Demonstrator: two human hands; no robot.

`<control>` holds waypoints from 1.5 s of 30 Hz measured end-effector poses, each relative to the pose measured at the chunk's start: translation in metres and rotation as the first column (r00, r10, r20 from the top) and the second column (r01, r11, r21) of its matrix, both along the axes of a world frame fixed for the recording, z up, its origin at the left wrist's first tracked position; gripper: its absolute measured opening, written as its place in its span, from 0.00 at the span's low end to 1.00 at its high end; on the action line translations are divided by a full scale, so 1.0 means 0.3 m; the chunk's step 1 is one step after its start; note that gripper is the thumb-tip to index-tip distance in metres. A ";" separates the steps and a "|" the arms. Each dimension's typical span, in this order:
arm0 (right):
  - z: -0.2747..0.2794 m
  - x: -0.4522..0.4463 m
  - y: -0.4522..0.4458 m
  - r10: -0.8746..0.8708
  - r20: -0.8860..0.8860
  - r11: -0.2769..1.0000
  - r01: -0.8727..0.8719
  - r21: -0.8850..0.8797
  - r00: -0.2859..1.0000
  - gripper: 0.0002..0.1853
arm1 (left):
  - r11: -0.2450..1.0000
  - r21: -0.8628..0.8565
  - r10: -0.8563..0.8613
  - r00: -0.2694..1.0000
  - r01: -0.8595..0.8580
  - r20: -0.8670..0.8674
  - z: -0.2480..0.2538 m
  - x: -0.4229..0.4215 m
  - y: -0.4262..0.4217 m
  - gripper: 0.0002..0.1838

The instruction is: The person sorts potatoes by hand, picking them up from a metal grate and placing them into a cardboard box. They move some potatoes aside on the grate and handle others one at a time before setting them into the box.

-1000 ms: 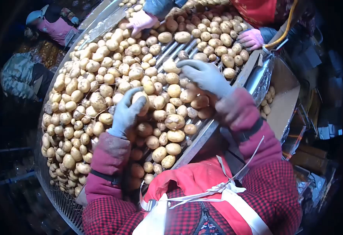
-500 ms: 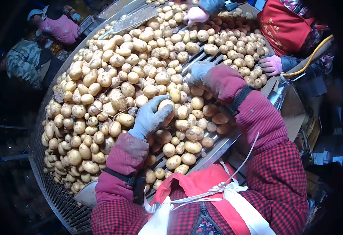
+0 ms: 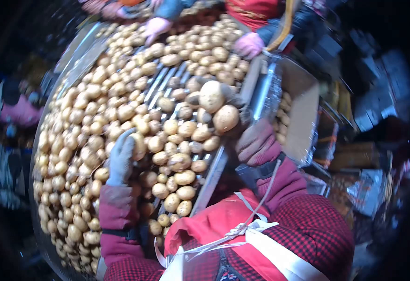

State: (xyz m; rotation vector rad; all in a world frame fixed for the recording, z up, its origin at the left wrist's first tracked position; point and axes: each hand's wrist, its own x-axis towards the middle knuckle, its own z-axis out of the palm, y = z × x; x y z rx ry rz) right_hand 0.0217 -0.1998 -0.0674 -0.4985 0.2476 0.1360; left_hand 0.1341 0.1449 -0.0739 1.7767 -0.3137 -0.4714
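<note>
My right hand [image 3: 236,104], in a dark, dirty glove, is raised over the rack's right edge with its palm up. It holds two potatoes, one pale potato [image 3: 211,97] above another potato [image 3: 226,118]. On the left, my left hand [image 3: 121,158] in a grey glove rests on the heap, its fingers curled around a potato [image 3: 139,146]; motion blurs the fingertips. Around both hands lies a large heap of potatoes [image 3: 81,140] on a slatted metal rack [image 3: 160,86], whose bars show between them.
Past the rack's metal edge [image 3: 209,180], at right, stands a cardboard box [image 3: 303,112] with potatoes inside. Across the heap are a co-worker's pink-gloved hand [image 3: 156,29] and another pink-gloved hand [image 3: 250,45] beside a red apron [image 3: 254,11]. More people are at far left.
The view has swung right. My right hand has come up from the rack toward the box side, now showing two potatoes. My left hand stays low over the heap with a potato.
</note>
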 end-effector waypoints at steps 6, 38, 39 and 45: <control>-0.013 -0.377 -0.114 -0.254 0.035 0.962 0.256 -0.098 0.967 0.36 | 0.997 0.046 -0.057 0.995 0.053 0.084 -0.072 0.056 0.066 0.29; 0.072 -0.315 0.205 0.075 0.083 0.729 0.003 -0.685 0.994 0.41 | 0.873 -0.416 -0.277 0.961 0.253 0.003 0.203 -0.318 -0.355 0.37; 0.057 -0.314 0.212 0.055 0.087 0.686 0.025 -0.727 0.995 0.43 | 0.882 -0.400 -0.273 0.962 0.250 0.000 0.208 -0.341 -0.370 0.36; -0.013 -0.342 0.189 -0.166 0.217 0.399 0.267 -0.877 0.962 0.44 | 0.885 -0.169 -0.432 0.900 0.434 0.050 0.163 -0.466 -0.473 0.39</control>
